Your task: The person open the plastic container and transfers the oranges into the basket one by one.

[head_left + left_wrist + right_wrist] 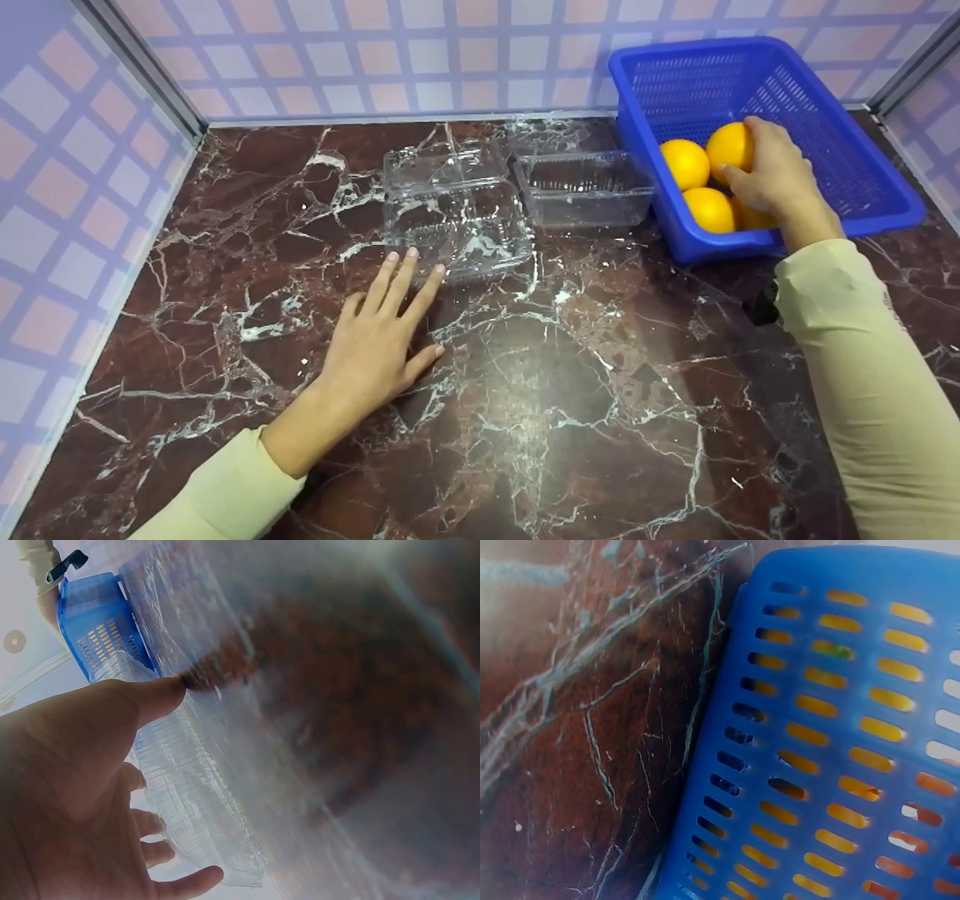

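Note:
My right hand (780,169) reaches into a blue plastic basket (877,202). Its thumb and fingers curl round an orange (729,144) among several others. Beside that fruit are one orange (684,165) near the basket's left wall and another orange (708,210) at the front. In the right wrist view the basket's slotted side (780,735) hides the hand. My left hand (367,349) has its fingers spread and straight, low over the table. The fingertips are right at the front edge of a clear plastic clamshell box (457,217), whose lid is raised.
A second clear plastic box (589,191) stands between the clamshell and the basket. The dark red marbled table (525,420) runs back to a checked wall (375,60), with another checked panel (67,187) on the left.

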Demonstrator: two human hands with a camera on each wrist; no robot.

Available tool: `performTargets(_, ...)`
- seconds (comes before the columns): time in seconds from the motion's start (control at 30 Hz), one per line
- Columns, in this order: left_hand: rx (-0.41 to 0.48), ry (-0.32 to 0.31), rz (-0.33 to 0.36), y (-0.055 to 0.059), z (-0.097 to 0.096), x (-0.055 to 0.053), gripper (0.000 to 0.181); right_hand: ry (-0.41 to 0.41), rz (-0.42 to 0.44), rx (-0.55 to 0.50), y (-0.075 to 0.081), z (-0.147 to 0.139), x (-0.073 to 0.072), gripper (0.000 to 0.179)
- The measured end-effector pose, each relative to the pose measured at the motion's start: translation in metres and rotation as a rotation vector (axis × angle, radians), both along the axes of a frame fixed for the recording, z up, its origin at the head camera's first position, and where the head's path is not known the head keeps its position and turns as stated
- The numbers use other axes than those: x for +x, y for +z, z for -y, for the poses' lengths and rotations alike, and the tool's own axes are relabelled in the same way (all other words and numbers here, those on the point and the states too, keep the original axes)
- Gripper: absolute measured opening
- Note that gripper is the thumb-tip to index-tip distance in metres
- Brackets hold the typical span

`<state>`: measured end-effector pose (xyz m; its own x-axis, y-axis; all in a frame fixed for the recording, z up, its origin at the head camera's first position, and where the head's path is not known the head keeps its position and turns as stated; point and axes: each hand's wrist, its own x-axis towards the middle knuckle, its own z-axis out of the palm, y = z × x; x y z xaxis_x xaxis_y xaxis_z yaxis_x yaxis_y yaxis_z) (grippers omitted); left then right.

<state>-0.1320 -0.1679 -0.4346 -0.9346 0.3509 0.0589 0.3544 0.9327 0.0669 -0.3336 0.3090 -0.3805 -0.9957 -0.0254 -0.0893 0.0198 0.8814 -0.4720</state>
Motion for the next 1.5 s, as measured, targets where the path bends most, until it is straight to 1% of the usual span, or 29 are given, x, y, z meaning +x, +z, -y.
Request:
performTargets(0.13, 0.009, 0.001, 0.008, 0.000, 0.000, 0.000, 0.096, 0.018, 0.022, 0.018, -0.001, 0.000, 0.000, 0.078)
performTargets(0.3, -0.001, -0.001, 0.004, 0.001, 0.000, 0.001, 0.096, 0.024, 0.063, 0.039, 0.000, -0.001, 0.001, 0.078)
performTargets(0.5, -0.006, -0.002, 0.001, 0.001, 0.000, 0.001, 0.097, 0.013, 0.068, 0.090, 0.001, 0.000, 0.003, 0.068)
performTargets(0.9, -0.007, -0.001, 0.000, 0.000, -0.002, 0.000, 0.097, 0.023, 0.092, 0.045, -0.002, 0.000, 0.004, 0.070)
performTargets(1.07, 0.024, -0.001, 0.008, 0.000, -0.001, -0.001, 0.100, -0.007, 0.099, 0.028, -0.002, 0.000, 0.005, 0.074)
performTargets(1.17, 0.045, -0.010, -0.003, 0.000, -0.002, -0.003, 0.101, -0.042, 0.099, 0.036, 0.000, -0.001, 0.004, 0.076)
performTargets(1.2, 0.050, -0.014, -0.005, 0.001, -0.002, -0.004, 0.101, -0.058, 0.082, 0.044, 0.000, -0.001, 0.004, 0.076)
performTargets(1.27, 0.056, -0.023, -0.009, 0.002, -0.004, -0.006, 0.100, -0.107, -0.017, 0.058, 0.003, 0.000, 0.004, 0.074)
performTargets(1.33, 0.058, -0.032, -0.011, 0.003, -0.006, -0.007, 0.099, -0.179, -0.201, 0.047, 0.004, 0.003, 0.006, 0.067)
performTargets(1.4, 0.062, -0.033, -0.005, 0.004, -0.007, -0.008, 0.098, -0.242, -0.426, 0.015, 0.004, 0.007, 0.010, 0.058)
performTargets(1.43, 0.065, -0.032, -0.003, 0.004, -0.007, -0.009, 0.098, -0.260, -0.528, -0.007, 0.003, 0.010, 0.012, 0.053)
performTargets(1.5, 0.073, -0.028, 0.002, 0.003, -0.007, -0.010, 0.099, -0.262, -0.684, -0.057, 0.002, 0.016, 0.018, 0.045)
